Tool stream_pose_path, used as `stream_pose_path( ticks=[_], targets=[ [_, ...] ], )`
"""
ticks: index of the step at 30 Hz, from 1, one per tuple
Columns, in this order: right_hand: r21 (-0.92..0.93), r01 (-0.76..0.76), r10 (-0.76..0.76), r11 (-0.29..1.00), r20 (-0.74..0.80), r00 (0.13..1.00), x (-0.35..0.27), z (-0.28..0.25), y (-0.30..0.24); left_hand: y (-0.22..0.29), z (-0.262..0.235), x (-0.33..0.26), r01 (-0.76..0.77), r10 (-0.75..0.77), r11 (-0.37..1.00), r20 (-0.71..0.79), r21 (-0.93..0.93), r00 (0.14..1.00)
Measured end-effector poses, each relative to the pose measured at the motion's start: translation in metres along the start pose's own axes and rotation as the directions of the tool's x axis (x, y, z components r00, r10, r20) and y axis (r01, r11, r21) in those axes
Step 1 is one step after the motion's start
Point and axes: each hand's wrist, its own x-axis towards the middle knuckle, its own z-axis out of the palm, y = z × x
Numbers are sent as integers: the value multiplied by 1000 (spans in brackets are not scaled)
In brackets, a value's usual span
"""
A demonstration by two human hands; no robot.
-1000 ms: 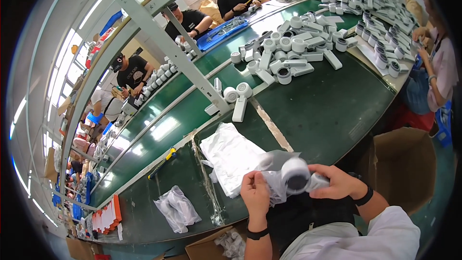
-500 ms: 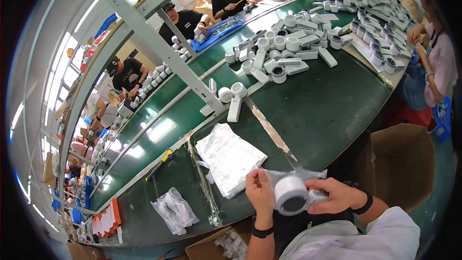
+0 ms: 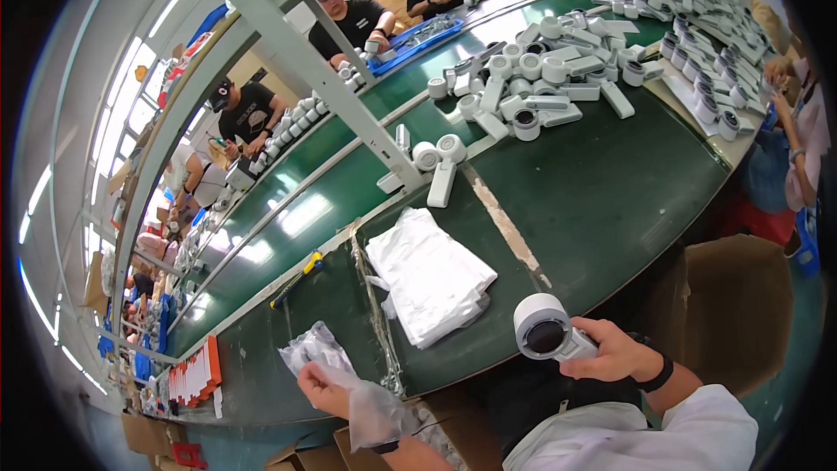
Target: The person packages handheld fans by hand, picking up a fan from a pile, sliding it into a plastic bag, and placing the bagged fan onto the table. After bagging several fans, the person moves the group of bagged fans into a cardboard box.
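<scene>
My right hand [image 3: 613, 351] grips a white handheld fan [image 3: 542, 312] by its handle at the table's near edge. The round head points left, and its dark round face is turned toward me. Off to the left, my left hand [image 3: 328, 391] has closed fingers on a crumpled clear plastic bag [image 3: 377, 410], which drapes over the wrist. Just beyond that hand, another crumpled clear bag [image 3: 316, 344] lies on the green table [image 3: 602, 183]. A stack of flat white bags [image 3: 432, 279] rests between the two hands, farther in.
Many similar fans [image 3: 523, 78] are heaped across the table. A white metal post [image 3: 349, 96] rises beyond the bags. A yellow-and-dark hand tool [image 3: 296, 279] lies at left. Open cardboard boxes [image 3: 737, 305] stand at right and below the left hand. Co-workers sit along the far side.
My left hand has moved left, away from the fan, taking the clear plastic bag with it. My right hand still holds the fan, which now shows uncovered.
</scene>
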Motion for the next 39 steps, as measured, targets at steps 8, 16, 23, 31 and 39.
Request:
stream_pose_path(
  ticks=[8, 16, 23, 31, 39],
  targets=[
    [-104, -1, 10, 995, 91, 996, 17, 15, 4, 15, -7, 7, -435, 217, 829, 515, 351, 829],
    [-92, -22, 32, 996, 110, 993, 16, 18, 7, -9, 11, 33, -485, 92, 704, 610, 519, 787],
    [-87, -37, 46, 996, 113, 993, 17, 20, 6, -16, 11, 40, -440, 16, 660, 574, 609, 819],
    [-117, 35, -19, 993, 136, 991, 21, 28, 7, -7, 18, 37, -63, -12, 985, 435, 158, 901],
    [-146, 88, -66, 985, 149, 987, 26, 39, 5, 56, 31, -27, 325, -147, 916, 558, -235, 817]
  ],
)
